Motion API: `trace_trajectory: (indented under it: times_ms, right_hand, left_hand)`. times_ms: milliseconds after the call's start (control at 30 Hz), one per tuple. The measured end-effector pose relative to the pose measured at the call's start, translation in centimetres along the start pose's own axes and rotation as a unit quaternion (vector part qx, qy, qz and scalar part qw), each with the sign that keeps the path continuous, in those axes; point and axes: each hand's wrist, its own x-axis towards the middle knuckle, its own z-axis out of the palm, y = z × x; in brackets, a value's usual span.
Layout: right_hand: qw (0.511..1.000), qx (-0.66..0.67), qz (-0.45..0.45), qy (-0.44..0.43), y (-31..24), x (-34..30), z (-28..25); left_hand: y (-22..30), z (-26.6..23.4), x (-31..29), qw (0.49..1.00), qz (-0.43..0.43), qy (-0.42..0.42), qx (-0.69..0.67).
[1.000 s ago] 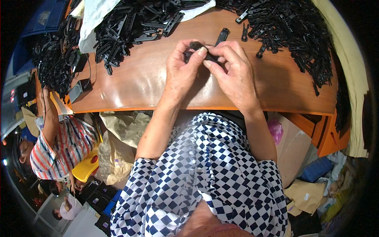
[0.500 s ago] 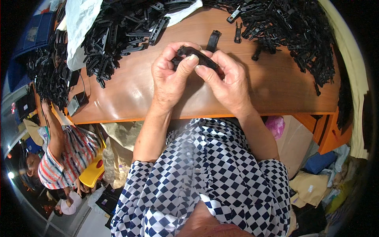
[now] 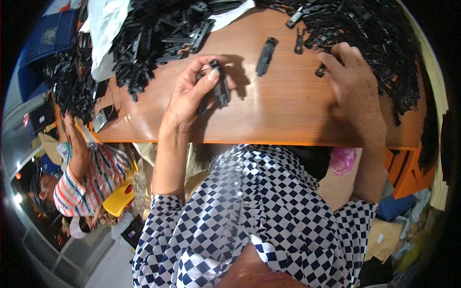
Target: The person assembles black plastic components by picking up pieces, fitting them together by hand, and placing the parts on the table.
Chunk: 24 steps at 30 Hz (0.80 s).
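Head view: we take the lone black part [image 3: 266, 57], lying by itself on the brown bench [image 3: 288, 113], as our landmark. To its left, the left hand [image 3: 192, 89] holds a long black part [image 3: 222, 91], fingers wrapped behind and thumb pressed on its upper end; we judge that this grip steadies the part single-handed while leaving much of its length exposed. A dark shape [image 3: 203, 103] shows beneath the palm, but we cannot tell whether it is separate. To the landmark's right, the right hand [image 3: 354, 79] bends over a small black piece [image 3: 320, 71], its fingers curled narrow, as seems to suit so small an item; whether they close on it we cannot tell. Farther right of the landmark spreads a heap of slim black clips [image 3: 391, 72]; farther left, a heap of black strips [image 3: 144, 53]. Lying apart from both heaps, the landmark is probably easier to single out.
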Motion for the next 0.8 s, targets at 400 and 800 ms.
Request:
trace_trajectory:
  times_ms: [400,800]
  right_hand:
    - [0.997,0.058,-0.049,0.018,0.7,1.9,1.9]
    - [0.849,0.474,0.224,-0.061,-3.2,-1.2,5.1]
  left_hand:
    - [-1.1,-0.2,0.0,0.972,0.014,-0.096,-0.215]
    - [-1.1,-0.4,0.0,0.891,0.146,0.019,0.428]
